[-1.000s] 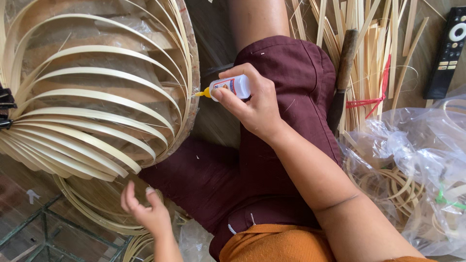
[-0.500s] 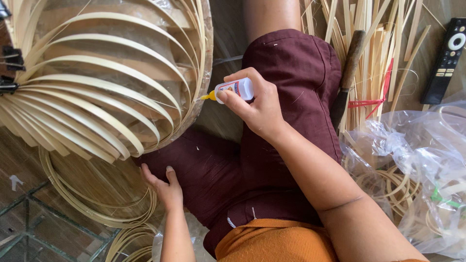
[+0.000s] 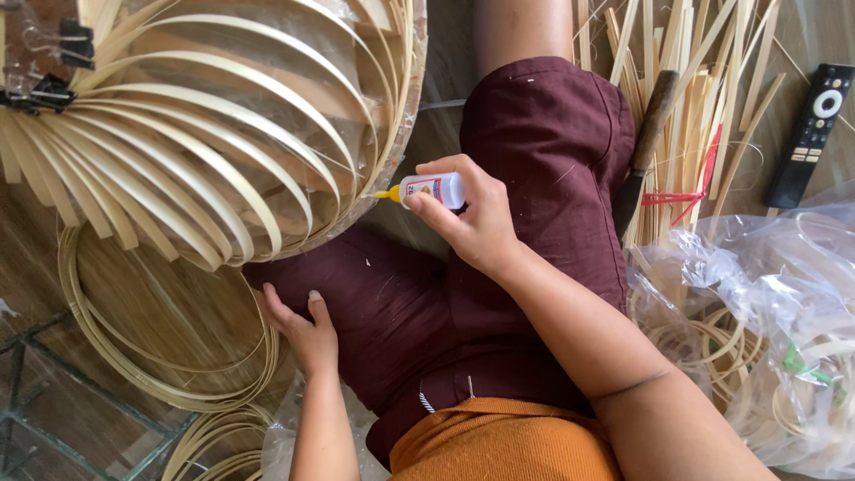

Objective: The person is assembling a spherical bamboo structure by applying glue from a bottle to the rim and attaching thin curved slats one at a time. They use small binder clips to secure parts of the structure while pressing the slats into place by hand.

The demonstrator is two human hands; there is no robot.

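Lampshade: one large rounded frame of curved pale bamboo strips [image 3: 205, 134], filling the view from nine to twelve o'clock, its rim resting against the person's maroon-clad leg [image 3: 534, 178].
Plastic bag: one crumpled clear bag [image 3: 757, 312] at four o'clock, with thin bamboo coils inside.
Loose strips: one heap of straight pale bamboo strips [image 3: 704, 98] at one o'clock, some tied with red string.
Hoops: one stack of thin bamboo rings [image 3: 169, 374] on the wooden floor at seven o'clock, more coils below it at the frame's edge.
Remote: one black remote control [image 3: 810, 134] at two o'clock, beside the strips.
Knife: one wooden-handled blade [image 3: 646, 142] lying against the strips, just right of the leg.
Clips: two black binder clips [image 3: 58, 62] at ten o'clock on the frame's hub.
Right hand: right hand [image 3: 472, 223] near centre, fingers curled tight around the one small white glue bottle with a yellow nozzle [image 3: 427, 189]; the thumb lies under it, the forefinger over it.
Bottle: its body sticks out at nine o'clock from the fingertips, and the nozzle tip touches the frame's rim.
Left hand: left hand [image 3: 303, 325] at seven o'clock, holding nothing, fingers loosely spread, pressed on the maroon cloth beneath the frame.
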